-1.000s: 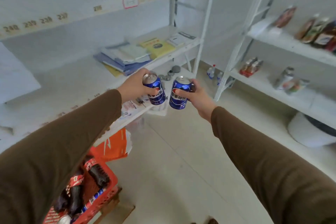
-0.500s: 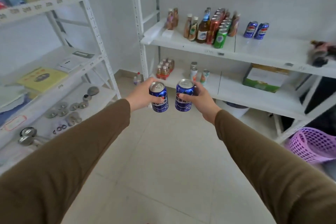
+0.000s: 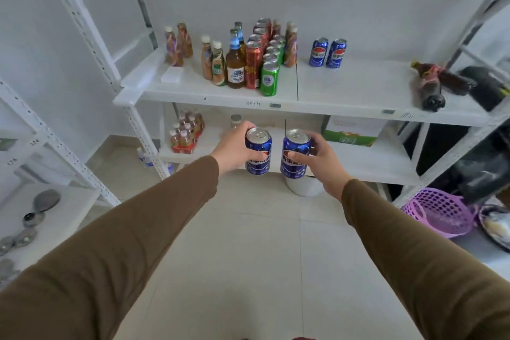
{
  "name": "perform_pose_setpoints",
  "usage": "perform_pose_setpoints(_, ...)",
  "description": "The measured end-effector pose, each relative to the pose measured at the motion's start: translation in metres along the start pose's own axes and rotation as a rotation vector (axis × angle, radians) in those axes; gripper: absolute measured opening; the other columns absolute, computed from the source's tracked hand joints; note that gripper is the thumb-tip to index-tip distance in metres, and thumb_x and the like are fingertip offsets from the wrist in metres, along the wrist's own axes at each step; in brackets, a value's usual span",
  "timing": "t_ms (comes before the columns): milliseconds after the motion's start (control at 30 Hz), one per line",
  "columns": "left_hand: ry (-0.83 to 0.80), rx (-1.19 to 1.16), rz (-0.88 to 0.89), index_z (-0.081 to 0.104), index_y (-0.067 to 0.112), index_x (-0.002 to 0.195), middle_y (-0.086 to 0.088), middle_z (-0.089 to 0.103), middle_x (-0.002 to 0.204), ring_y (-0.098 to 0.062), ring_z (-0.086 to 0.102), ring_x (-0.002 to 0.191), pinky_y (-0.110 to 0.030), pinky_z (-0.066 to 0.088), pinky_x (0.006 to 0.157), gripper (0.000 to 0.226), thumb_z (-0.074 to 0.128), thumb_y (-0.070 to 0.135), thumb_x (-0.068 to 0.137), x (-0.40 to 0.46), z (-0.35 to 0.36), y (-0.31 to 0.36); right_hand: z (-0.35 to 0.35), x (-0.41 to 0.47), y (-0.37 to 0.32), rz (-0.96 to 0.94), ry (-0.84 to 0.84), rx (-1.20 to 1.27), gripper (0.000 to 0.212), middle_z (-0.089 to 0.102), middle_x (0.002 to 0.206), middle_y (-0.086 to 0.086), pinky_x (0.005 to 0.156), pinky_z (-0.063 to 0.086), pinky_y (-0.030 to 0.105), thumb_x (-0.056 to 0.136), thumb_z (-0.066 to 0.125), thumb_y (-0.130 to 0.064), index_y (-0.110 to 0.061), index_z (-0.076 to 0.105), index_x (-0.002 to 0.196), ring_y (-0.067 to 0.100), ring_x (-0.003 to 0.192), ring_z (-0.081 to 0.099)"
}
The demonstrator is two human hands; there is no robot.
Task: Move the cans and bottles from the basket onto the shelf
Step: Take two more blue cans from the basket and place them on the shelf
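My left hand (image 3: 234, 148) grips a blue cola can (image 3: 259, 150), held upright. My right hand (image 3: 323, 159) grips a second blue cola can (image 3: 294, 153) beside it, the two cans a small gap apart. Both hang in the air in front of the white shelf (image 3: 345, 91), below its upper board. On that board stand two matching blue cans (image 3: 327, 52), a cluster of bottles and red and green cans (image 3: 254, 61), and dark cola bottles lying down (image 3: 433, 85) at the right. The basket is out of view.
A lower board holds a pack of small bottles (image 3: 186, 132) and a green-white carton (image 3: 350, 131). A white bucket (image 3: 303, 188) sits on the floor under it. A purple basket (image 3: 438, 212) stands at the right, another white rack (image 3: 55, 146) at the left.
My view has swung right from the left rack and red basket toward the drinks shelf, which is now closer. Both hands keep hold of their cans.
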State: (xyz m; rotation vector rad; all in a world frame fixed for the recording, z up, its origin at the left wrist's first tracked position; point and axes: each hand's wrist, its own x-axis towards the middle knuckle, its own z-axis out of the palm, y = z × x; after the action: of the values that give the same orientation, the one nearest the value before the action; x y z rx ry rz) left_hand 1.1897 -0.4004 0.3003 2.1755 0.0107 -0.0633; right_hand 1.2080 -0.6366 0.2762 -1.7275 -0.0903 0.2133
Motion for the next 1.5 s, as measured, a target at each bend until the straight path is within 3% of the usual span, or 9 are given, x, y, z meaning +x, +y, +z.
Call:
perform_pose_setpoints(133,-0.05,-0.023,0.022,0.051,0.024,0.12,0.008,0.065,0.111,-0.016,0.065,0.106,-0.04,0.056,0.091,0.064,0.091,0.022,0.07,0.082,0.024,0.026,-0.048,0.063,-0.002,-0.004,0.065,-0.001,0.058,0.066,0.115,-0.013,0.075,0.049,0.021,0.079,0.085,-0.018,-0.03,0.053,0.125,0.004,0.105,0.062)
perform_pose_setpoints(300,-0.018,0.0,0.071,0.053,0.025,0.116,0.009,0.067,0.109,-0.013,0.065,0.102,-0.03,0.052,0.082,0.061,0.091,0.029,0.07,0.179,0.052,0.061,-0.112,0.152,-0.008,-0.038,0.072,-0.01,0.058,0.065,0.119,-0.01,0.085,0.051,0.029,0.081,0.083,-0.015,-0.027,0.051,0.128,0.009,0.109,0.062)
perform_pose_setpoints(433,-0.003,-0.002,0.067,0.053,0.019,0.115,0.002,0.069,0.11,-0.017,0.066,0.102,-0.037,0.054,0.089,0.058,0.091,0.025,0.071,0.246,0.068,0.082,-0.152,0.216,-0.013,-0.036,0.068,-0.034,0.059,0.064,0.125,-0.004,0.097,0.051,0.041,0.083,0.082,-0.013,-0.023,0.051,0.132,0.018,0.116,0.061)
perform_pose_setpoints(700,0.011,-0.017,0.066,0.053,0.02,0.115,0.002,0.068,0.11,-0.02,0.065,0.103,-0.036,0.053,0.087,0.057,0.09,0.025,0.072,0.362,0.079,0.087,-0.186,0.336,-0.02,-0.051,0.092,-0.065,0.057,0.064,0.119,-0.007,0.09,0.048,0.031,0.081,0.083,-0.015,-0.025,0.052,0.128,0.006,0.107,0.06)
perform_pose_setpoints(800,0.006,-0.035,0.069,0.053,0.021,0.118,0.002,0.068,0.113,-0.019,0.064,0.105,-0.037,0.052,0.091,0.06,0.091,0.026,0.072,0.4,0.08,0.087,-0.194,0.374,-0.019,-0.047,0.101,-0.058,0.056,0.064,0.118,-0.008,0.087,0.048,0.029,0.081,0.083,-0.015,-0.026,0.052,0.127,0.01,0.109,0.061)
perform_pose_setpoints(1000,-0.006,-0.051,0.056,0.054,0.021,0.117,0.004,0.067,0.111,-0.016,0.065,0.103,-0.028,0.051,0.083,0.056,0.09,0.023,0.074,0.459,0.089,0.091,-0.213,0.428,-0.013,-0.025,0.102,-0.043,0.056,0.064,0.117,-0.012,0.087,0.051,0.03,0.082,0.083,-0.017,-0.029,0.051,0.126,0.007,0.107,0.061)
perform_pose_setpoints(1200,0.01,-0.029,0.034,0.054,0.021,0.122,0.003,0.066,0.115,-0.013,0.063,0.103,-0.017,0.046,0.075,0.058,0.089,0.022,0.075,0.504,0.102,0.099,-0.232,0.473,-0.009,-0.032,0.061,-0.069,0.055,0.062,0.115,-0.017,0.079,0.049,0.021,0.085,0.08,-0.014,-0.027,0.051,0.13,0.005,0.105,0.061)
perform_pose_setpoints(1367,0.04,-0.025,0.007,0.055,0.02,0.13,0.003,0.066,0.121,-0.014,0.063,0.11,-0.031,0.053,0.093,0.065,0.09,0.021,0.075,0.535,0.111,0.104,-0.246,0.502,-0.003,-0.042,0.02,-0.115,0.056,0.059,0.116,-0.016,0.09,0.051,0.028,0.088,0.077,-0.013,-0.022,0.05,0.135,0.01,0.108,0.059)
perform_pose_setpoints(1500,0.038,-0.041,-0.004,0.055,0.017,0.134,0.002,0.065,0.127,-0.015,0.063,0.116,-0.034,0.053,0.1,0.069,0.09,0.017,0.074,0.553,0.118,0.104,-0.253,0.515,0.0,-0.052,-0.007,-0.115,0.058,0.059,0.123,-0.011,0.097,0.05,0.034,0.087,0.077,-0.01,-0.021,0.05,0.137,0.012,0.112,0.058)
